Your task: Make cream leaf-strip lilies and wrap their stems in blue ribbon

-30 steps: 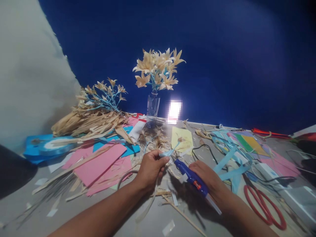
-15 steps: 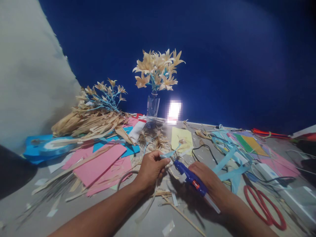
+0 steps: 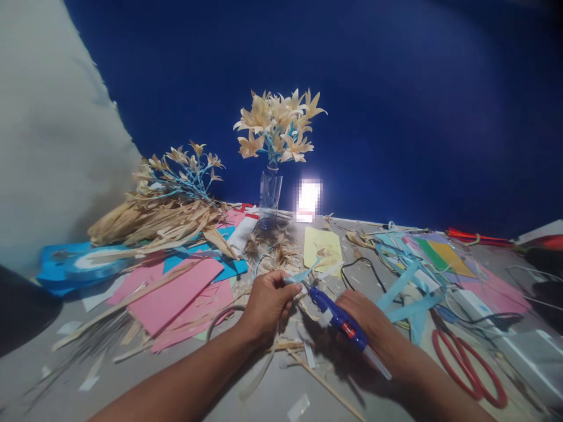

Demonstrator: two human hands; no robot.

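In my right hand (image 3: pixel 360 313) is a blue glue gun (image 3: pixel 336 319), with a clear glue stick (image 3: pixel 377 362) sticking out of its back end. Its nozzle points up and left, close to the fingertips of my left hand (image 3: pixel 269 299). My left thumb and fingers pinch a light blue strip (image 3: pixel 303 273), which slants up to the right. Beyond it a yellow paper sheet (image 3: pixel 322 243) lies on the surface with a small pale flower shape on it. Whether glue is on the strip is too small to tell.
A clear vase (image 3: pixel 270 199) of pale flowers (image 3: pixel 277 123) stands at the back. Dried husks (image 3: pixel 149 220) and pink paper (image 3: pixel 176 293) lie left, near a blue tape roll (image 3: pixel 94 264). Red-handled scissors (image 3: pixel 468 366), blue strips (image 3: pixel 400 287) and a white power strip (image 3: pixel 488 322) are right.
The view has shifted very slightly. My hands keep nearly the same pose, with the glue gun's tip still beside the blue strip.
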